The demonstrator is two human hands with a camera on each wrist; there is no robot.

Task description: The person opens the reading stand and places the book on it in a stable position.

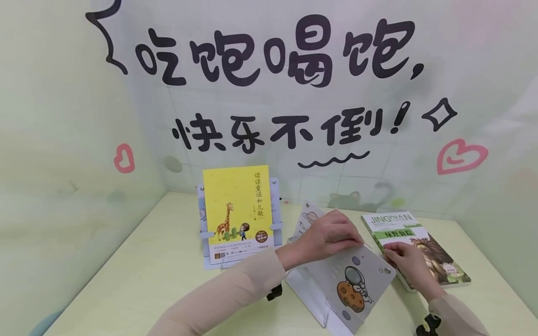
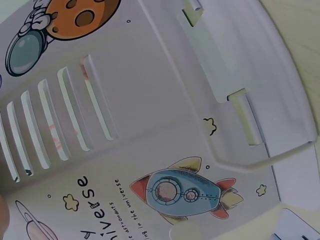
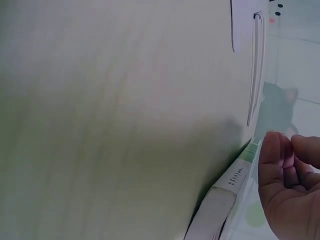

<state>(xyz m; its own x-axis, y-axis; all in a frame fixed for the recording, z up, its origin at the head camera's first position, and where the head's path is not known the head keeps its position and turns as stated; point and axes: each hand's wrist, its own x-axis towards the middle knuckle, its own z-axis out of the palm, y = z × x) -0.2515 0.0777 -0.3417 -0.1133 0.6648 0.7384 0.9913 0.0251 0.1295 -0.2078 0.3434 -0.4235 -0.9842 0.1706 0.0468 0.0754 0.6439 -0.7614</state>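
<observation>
My left hand grips the top edge of a white book stand, printed with an astronaut and planets and tilted on the table. In the left wrist view the stand's slotted back plate and printed rocket fill the picture; only a bit of finger shows at the left edge. My right hand is over the left edge of a thick green-and-white book lying flat. From the right wrist view, the fingers are loosely curled, thumb close to them, nothing between; whether they touch the book I cannot tell.
A yellow book with a giraffe cover stands upright on another, pale blue book stand at the back left. Behind the pale yellow table hangs a printed backdrop with large black characters.
</observation>
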